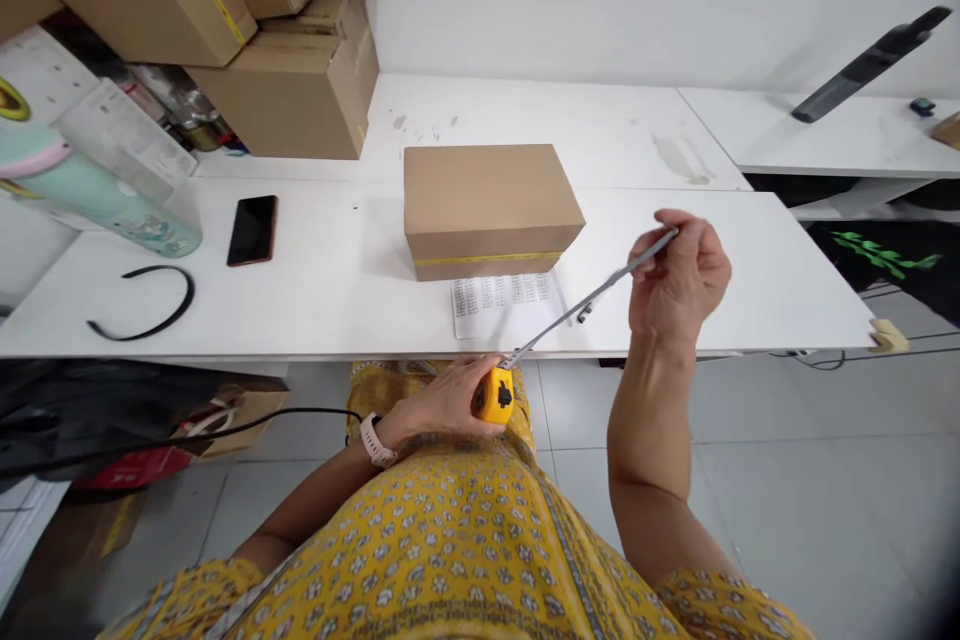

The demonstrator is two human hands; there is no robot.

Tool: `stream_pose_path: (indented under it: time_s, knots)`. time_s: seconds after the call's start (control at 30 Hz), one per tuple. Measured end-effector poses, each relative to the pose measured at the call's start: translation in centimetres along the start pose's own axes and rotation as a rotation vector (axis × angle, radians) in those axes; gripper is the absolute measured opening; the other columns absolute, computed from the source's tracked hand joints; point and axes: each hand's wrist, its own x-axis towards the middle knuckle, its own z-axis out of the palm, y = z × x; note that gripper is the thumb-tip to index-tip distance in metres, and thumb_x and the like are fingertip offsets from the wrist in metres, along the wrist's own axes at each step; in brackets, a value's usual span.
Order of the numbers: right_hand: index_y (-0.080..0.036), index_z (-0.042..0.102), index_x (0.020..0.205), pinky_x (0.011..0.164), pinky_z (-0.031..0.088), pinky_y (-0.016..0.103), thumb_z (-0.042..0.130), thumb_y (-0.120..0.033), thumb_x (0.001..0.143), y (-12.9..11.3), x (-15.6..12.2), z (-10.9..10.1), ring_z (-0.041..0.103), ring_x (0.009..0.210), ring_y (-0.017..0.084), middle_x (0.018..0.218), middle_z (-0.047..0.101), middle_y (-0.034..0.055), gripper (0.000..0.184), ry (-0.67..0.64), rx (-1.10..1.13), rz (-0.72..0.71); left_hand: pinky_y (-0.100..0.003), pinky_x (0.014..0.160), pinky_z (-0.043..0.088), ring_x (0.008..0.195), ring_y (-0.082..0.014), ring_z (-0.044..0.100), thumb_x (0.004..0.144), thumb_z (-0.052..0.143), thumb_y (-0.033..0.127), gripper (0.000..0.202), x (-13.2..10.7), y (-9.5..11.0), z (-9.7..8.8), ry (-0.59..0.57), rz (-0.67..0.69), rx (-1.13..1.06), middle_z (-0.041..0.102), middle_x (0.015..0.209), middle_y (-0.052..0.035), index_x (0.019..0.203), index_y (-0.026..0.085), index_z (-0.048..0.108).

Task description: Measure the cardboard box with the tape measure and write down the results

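Observation:
My left hand [442, 405] grips a yellow tape measure case [495, 396] close to my body, just below the table's front edge. Its metal blade [585, 302] runs up and to the right. My right hand [679, 275] pinches the blade's end above the white table [315, 270]. A closed brown cardboard box [487, 208] with a yellow strip sits on the table in front of me. A printed sheet of paper [506, 305] lies just before the box, with a small dark pen-like object [585, 313] beside it under the blade.
A black phone [253, 229] and a black curved band [146, 305] lie at the table's left. A teal bottle [97, 200] and stacked cardboard boxes [292, 90] fill the far left. A second white table [840, 135] holds a dark handheld tool [870, 65].

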Motion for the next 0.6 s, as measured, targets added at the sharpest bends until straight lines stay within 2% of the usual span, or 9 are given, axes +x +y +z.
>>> stream_pose_path:
  time_s: [0.1,0.2,0.27,0.3,0.37,0.43,0.5,0.6]
  knots:
    - [-0.022,0.07,0.089,0.042,0.033,0.022,0.063,-0.058,0.094,0.8,-4.8,0.2,0.043,0.045,0.007,0.06,0.058,-0.0043,0.037,0.016,-0.072,0.12,-0.057,0.107,0.048,0.126,-0.0367,0.059,0.066,0.086,0.04,0.105,-0.3,0.7,0.3,0.046,-0.047,-0.113,0.057,0.139,-0.0167,0.154,0.023,0.031]
    - [-0.021,0.072,0.092,0.048,0.042,0.024,0.056,-0.054,0.099,2.2,-10.4,0.9,0.05,0.049,0.009,0.065,0.064,-0.0016,0.037,-0.1,-0.202,0.239,-0.057,0.108,0.049,0.123,-0.0343,0.061,0.065,0.087,0.039,0.11,-0.5,1.1,0.6,0.125,-0.067,-0.216,0.058,0.137,-0.0164,0.155,0.023,0.026]
    - [-0.022,0.073,0.1,0.057,0.048,0.027,0.053,-0.048,0.101,3.2,-12.8,0.9,0.057,0.056,0.011,0.07,0.068,-0.0001,0.033,-0.181,-0.356,0.202,-0.056,0.105,0.052,0.119,-0.0328,0.064,0.067,0.087,0.039,0.108,-0.7,1.0,0.6,0.171,-0.067,-0.22,0.06,0.133,-0.0156,0.154,0.023,0.026]
    - [-0.022,0.073,0.104,0.061,0.05,0.028,0.052,-0.046,0.101,3.7,-13.3,0.6,0.06,0.06,0.012,0.074,0.07,0.0009,0.032,-0.182,-0.446,0.165,-0.056,0.104,0.053,0.117,-0.0325,0.065,0.068,0.087,0.039,0.107,-0.9,0.9,0.4,0.193,-0.064,-0.197,0.061,0.13,-0.015,0.154,0.023,0.026]
    - [-0.021,0.072,0.109,0.067,0.051,0.03,0.049,-0.044,0.102,5.1,-12.9,-0.8,0.063,0.067,0.014,0.08,0.071,0.003,0.033,-0.091,-0.63,0.108,-0.057,0.101,0.055,0.112,-0.0324,0.067,0.07,0.087,0.04,0.104,-1.3,0.7,-0.5,0.26,-0.043,-0.118,0.064,0.124,-0.0139,0.153,0.023,0.027]
    - [-0.019,0.07,0.111,0.07,0.05,0.031,0.046,-0.045,0.101,6.8,-11.0,-2.6,0.063,0.071,0.016,0.086,0.071,0.0054,0.036,0.065,-0.799,0.113,-0.055,0.098,0.057,0.111,-0.0322,0.068,0.071,0.087,0.041,0.101,-1.5,0.6,-2.4,0.387,0.029,-0.02,0.064,0.126,-0.0145,0.152,0.024,0.03]
    - [-0.018,0.067,0.114,0.076,0.051,0.035,0.046,-0.046,0.099,8.8,-8.5,-4.5,0.063,0.08,0.019,0.095,0.07,0.009,0.038,0.173,-0.976,0.14,-0.052,0.098,0.058,0.116,-0.0324,0.067,0.074,0.086,0.043,0.097,-1.0,1.0,-5.3,0.56,0.129,0.095,0.059,0.136,-0.0165,0.151,0.024,0.031]
    - [-0.013,0.061,0.128,0.089,0.049,0.046,0.055,-0.051,0.094,11.3,-5.4,-6.3,0.062,0.107,0.031,0.113,0.068,0.0183,0.051,0.124,-1.187,0.264,-0.054,0.105,0.053,0.123,-0.0329,0.063,0.084,0.076,0.046,0.089,1.3,2.2,-10.7,0.753,0.151,0.348,0.054,0.146,-0.0159,0.155,0.023,0.028]
